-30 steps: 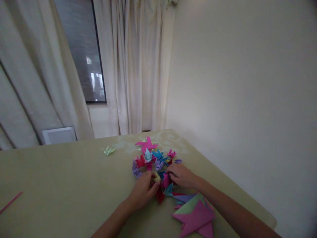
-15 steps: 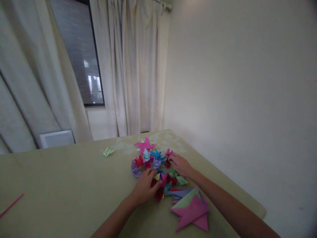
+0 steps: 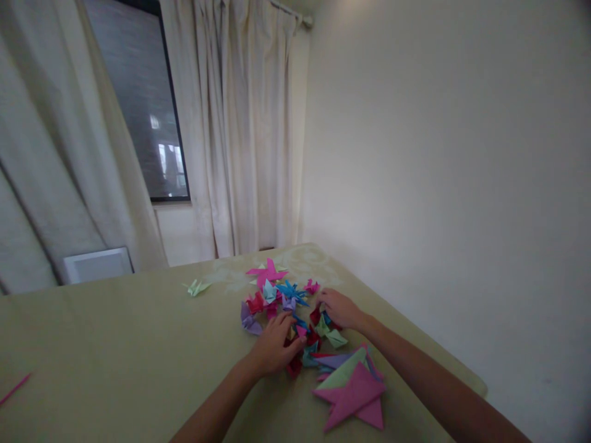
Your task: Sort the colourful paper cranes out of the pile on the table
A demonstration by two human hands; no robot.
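A loose heap of folded paper cranes (image 3: 290, 295) in red, blue, purple, pink and green lies on the table. My left hand (image 3: 274, 344) cups the heap's near left side, thumb and fingers apart. A dark red folded piece (image 3: 294, 368) shows beneath its thumb. My right hand (image 3: 339, 307) is open and bent over the right edge, its fingertips beside a dark red crane (image 3: 315, 315); its thumb is hidden. Green cranes (image 3: 333, 336) lie just below that hand. Nearer me, a stack of large folded paper stars has a pink star (image 3: 357, 394) on top.
A pink pinwheel-like paper piece (image 3: 268, 272) lies behind the heap. One pale green crane (image 3: 197, 288) stands apart on the green table (image 3: 138, 344). A thin pink stick (image 3: 16, 389) is at far left. A wall (image 3: 438, 184) borders the table's right side.
The view has shifted slightly. My right hand has moved off the pink crane toward me, and a blue piece now shows beneath it. My left hand stays at the heap's near left.
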